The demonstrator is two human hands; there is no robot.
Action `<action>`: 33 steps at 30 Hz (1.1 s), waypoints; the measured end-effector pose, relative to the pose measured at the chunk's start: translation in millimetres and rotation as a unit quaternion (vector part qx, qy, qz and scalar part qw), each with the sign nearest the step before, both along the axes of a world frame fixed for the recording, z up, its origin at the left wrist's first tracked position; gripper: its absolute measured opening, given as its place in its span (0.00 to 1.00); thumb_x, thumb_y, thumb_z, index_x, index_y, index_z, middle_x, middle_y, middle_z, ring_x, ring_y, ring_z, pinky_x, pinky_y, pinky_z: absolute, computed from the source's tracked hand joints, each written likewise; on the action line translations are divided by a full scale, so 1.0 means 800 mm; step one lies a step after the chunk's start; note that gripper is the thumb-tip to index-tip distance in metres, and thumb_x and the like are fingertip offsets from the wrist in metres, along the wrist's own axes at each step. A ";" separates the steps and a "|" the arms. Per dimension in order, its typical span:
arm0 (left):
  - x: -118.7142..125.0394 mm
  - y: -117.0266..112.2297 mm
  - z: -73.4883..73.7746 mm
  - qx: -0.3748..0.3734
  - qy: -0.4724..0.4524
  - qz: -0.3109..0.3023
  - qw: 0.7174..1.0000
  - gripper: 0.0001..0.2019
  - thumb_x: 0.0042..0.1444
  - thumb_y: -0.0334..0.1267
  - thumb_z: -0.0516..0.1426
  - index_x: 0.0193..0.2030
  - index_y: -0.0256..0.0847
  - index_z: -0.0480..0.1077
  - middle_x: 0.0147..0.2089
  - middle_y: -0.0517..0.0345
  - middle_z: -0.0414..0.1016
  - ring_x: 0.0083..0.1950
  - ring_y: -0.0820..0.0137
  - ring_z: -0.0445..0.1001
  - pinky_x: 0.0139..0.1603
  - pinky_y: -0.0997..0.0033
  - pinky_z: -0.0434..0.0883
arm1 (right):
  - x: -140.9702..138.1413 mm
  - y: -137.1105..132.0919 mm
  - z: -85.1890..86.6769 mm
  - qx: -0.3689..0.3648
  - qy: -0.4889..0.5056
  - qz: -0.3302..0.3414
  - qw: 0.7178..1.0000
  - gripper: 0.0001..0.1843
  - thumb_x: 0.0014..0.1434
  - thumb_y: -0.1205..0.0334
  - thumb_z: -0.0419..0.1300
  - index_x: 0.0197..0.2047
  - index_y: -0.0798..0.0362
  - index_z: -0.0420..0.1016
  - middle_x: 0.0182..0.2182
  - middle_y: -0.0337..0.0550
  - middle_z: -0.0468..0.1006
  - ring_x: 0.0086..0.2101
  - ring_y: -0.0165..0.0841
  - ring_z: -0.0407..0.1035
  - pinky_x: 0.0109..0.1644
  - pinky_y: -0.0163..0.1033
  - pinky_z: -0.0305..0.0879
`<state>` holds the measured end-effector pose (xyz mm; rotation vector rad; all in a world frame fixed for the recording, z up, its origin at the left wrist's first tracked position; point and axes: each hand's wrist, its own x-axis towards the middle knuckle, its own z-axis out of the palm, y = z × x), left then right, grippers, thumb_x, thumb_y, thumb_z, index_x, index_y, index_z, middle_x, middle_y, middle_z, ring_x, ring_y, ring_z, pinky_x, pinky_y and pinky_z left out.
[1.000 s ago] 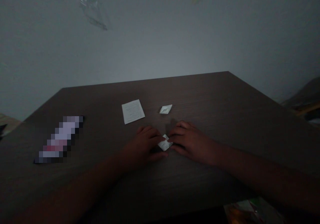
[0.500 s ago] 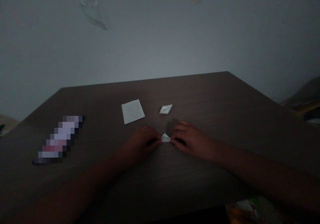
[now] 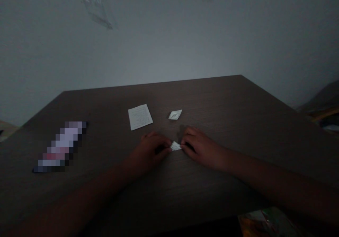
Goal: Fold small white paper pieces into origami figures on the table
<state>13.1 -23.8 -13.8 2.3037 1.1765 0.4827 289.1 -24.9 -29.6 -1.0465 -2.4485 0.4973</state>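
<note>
Between my hands is a small folded piece of white paper (image 3: pixel 175 146), roughly triangular, with its point towards the far side. My left hand (image 3: pixel 153 148) pinches its left corner between thumb and fingers. The right corner is pinched by my right hand (image 3: pixel 197 144). My fingertips cover both ends of the paper. Just beyond lies a small folded paper boat (image 3: pixel 175 114), touched by neither hand. To its left, a square of printed white paper (image 3: pixel 140 117) rests flat on the table.
A phone-like object, blurred out by large pixels (image 3: pixel 60 147), lies at the left of the dark wooden table (image 3: pixel 212 95). A pale wall (image 3: pixel 164 39) rises behind the table's far edge. Colourful packaging (image 3: pixel 265 223) shows below the near edge at right.
The folded paper in my fingers has tilted slightly and now shows a printed face. Both hands remain in nearly the same place. The view has shifted a little.
</note>
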 end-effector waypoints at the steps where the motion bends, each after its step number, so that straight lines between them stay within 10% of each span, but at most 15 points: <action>1: 0.002 -0.002 0.001 -0.006 0.000 0.002 1.000 0.05 0.71 0.33 0.64 0.50 0.46 0.81 0.49 0.56 0.86 0.56 0.55 0.82 0.68 0.47 0.73 | 0.000 0.000 -0.001 -0.003 0.009 -0.005 1.000 0.08 0.78 0.66 0.63 0.43 0.50 0.78 0.45 0.46 0.78 0.48 0.40 0.75 0.55 0.48 0.74; 17: 0.024 -0.018 0.009 -0.023 -0.004 0.062 0.998 0.10 0.71 0.31 0.62 0.55 0.45 0.74 0.49 0.57 0.87 0.59 0.55 0.85 0.71 0.46 0.74 | -0.009 -0.005 -0.010 0.157 0.051 0.071 0.984 0.15 0.78 0.71 0.60 0.63 0.54 0.81 0.55 0.55 0.86 0.53 0.45 0.80 0.60 0.54 0.82; 33: -0.007 0.001 -0.012 0.010 -0.042 0.012 0.999 0.16 0.66 0.35 0.65 0.60 0.47 0.77 0.62 0.49 0.85 0.66 0.52 0.83 0.73 0.44 0.80 | -0.003 -0.010 -0.005 0.103 -0.048 0.087 0.990 0.23 0.79 0.61 0.66 0.73 0.54 0.80 0.63 0.58 0.84 0.61 0.48 0.78 0.71 0.59 0.77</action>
